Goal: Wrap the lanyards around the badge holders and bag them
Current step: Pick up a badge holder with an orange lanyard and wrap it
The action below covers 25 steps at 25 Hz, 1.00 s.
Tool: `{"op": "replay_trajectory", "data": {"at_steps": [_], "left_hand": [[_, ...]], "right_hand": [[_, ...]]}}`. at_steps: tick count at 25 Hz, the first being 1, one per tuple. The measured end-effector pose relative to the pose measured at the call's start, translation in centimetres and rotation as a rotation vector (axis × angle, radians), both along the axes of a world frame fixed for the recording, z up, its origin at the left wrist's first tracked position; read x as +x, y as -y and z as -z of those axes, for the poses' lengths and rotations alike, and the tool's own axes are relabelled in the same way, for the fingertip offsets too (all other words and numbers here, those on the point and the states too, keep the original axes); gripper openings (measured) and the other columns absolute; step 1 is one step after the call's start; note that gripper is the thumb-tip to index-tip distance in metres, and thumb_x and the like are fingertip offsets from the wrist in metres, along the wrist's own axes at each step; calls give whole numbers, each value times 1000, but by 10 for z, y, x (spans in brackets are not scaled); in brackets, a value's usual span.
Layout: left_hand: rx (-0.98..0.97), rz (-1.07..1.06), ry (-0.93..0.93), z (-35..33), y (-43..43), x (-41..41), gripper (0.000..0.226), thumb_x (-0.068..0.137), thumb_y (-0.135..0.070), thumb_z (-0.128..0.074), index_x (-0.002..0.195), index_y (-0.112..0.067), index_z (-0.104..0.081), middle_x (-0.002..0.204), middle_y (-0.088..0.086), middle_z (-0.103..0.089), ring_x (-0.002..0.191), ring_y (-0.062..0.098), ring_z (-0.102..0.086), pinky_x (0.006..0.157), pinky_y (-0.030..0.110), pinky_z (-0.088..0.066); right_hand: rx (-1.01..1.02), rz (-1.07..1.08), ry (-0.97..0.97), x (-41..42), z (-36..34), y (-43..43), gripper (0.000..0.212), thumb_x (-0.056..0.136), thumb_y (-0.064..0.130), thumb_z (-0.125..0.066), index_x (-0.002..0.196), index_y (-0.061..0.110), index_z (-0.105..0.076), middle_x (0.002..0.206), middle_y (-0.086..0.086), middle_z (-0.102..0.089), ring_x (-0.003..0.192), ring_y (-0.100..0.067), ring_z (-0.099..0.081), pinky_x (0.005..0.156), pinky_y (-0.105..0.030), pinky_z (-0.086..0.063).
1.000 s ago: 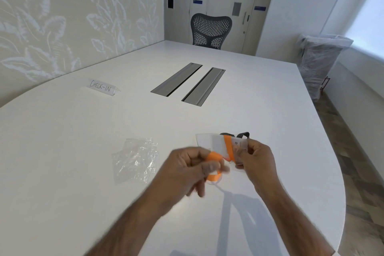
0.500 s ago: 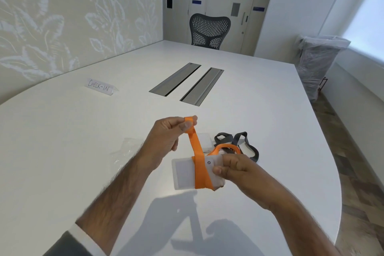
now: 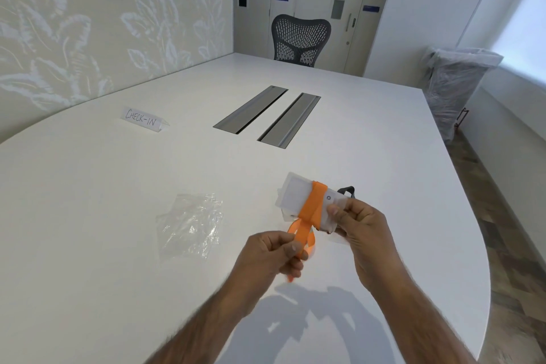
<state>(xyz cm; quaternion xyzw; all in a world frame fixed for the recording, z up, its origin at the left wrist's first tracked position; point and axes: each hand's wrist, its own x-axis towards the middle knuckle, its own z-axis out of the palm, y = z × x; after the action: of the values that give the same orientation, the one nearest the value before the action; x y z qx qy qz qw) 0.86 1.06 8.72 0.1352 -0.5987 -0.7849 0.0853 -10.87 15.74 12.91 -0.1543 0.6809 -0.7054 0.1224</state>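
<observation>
While the white tabletop (image 3: 118, 216) carries the crumpled clear bag (image 3: 190, 223) at the left, both hands work in the air above its near part. The right hand (image 3: 363, 233) pinches one end of the badge holder (image 3: 295, 195), and the left hand (image 3: 271, 254) grips the loose loop of the orange lanyard (image 3: 313, 204), which is wound across the holder's middle. To wrap well, I think the strap should be pulled flat and tight, each turn beside the last, with the right thumb pressing the wraps against slipping.
</observation>
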Motion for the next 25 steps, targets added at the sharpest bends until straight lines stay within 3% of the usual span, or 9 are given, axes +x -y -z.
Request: {"op": "replay_trajectory", "data": {"at_steps": [3,6,9,11,15,18,22,25], "left_hand": [[-98,5,18,-6,0,6,15,96,-13,-68,92,-2,-78,79,9,-74,61,16,-55,52,23,-43],[-143,-93,-60,-19,5,6,8,89,-15,-75,87,-13,-82,81,-3,-71,72,9,-58,68,19,-44],[-187,-200,-130,-23,8,1,4,85,-15,-79,86,-13,-83,104,-13,-75,100,4,-67,89,20,-43],[-276,-220,-148,-21,9,-2,6,86,-21,-80,89,-18,-84,120,-19,-73,119,-2,-62,97,19,-41],[-587,-290,-139,-13,14,-4,18,85,-43,-71,94,-33,-82,121,-32,-69,133,-4,-49,114,33,-36],[-700,-278,-136,-12,18,-2,10,88,-31,-75,95,-36,-79,113,-33,-70,121,-2,-57,109,37,-43],[-852,-285,-137,-15,17,3,30,89,-19,-77,93,-48,-70,111,-34,-66,113,1,-56,94,22,-45],[-845,-310,-119,-13,18,4,27,89,-22,-77,96,-46,-69,104,-28,-69,110,2,-57,88,16,-42]], "right_hand": [[198,59,-97,-5,6,0,14,95,8,-67,88,-4,-69,91,-28,-69,75,-22,-60,69,-28,-52],[336,77,-161,-1,9,-1,15,96,9,-66,82,6,-68,77,-5,-70,67,-15,-58,55,-13,-44],[396,-6,-193,9,13,3,11,94,16,-67,86,9,-69,83,-9,-73,71,-20,-63,64,-29,-50],[416,-51,-226,16,15,6,22,91,25,-66,89,3,-66,82,-16,-70,69,-21,-58,65,-37,-47],[412,-149,-162,27,13,5,29,97,11,-64,69,16,-60,55,17,-60,52,2,-52,53,-10,-41],[405,-185,-146,31,15,6,27,98,10,-64,73,20,-64,61,18,-67,59,1,-63,55,-11,-46],[387,-221,-140,34,11,5,21,98,14,-65,77,17,-66,67,15,-68,63,-1,-65,60,-17,-52],[384,-229,-137,37,9,5,23,98,13,-64,75,16,-65,66,14,-66,63,-1,-63,59,-15,-51]]}}
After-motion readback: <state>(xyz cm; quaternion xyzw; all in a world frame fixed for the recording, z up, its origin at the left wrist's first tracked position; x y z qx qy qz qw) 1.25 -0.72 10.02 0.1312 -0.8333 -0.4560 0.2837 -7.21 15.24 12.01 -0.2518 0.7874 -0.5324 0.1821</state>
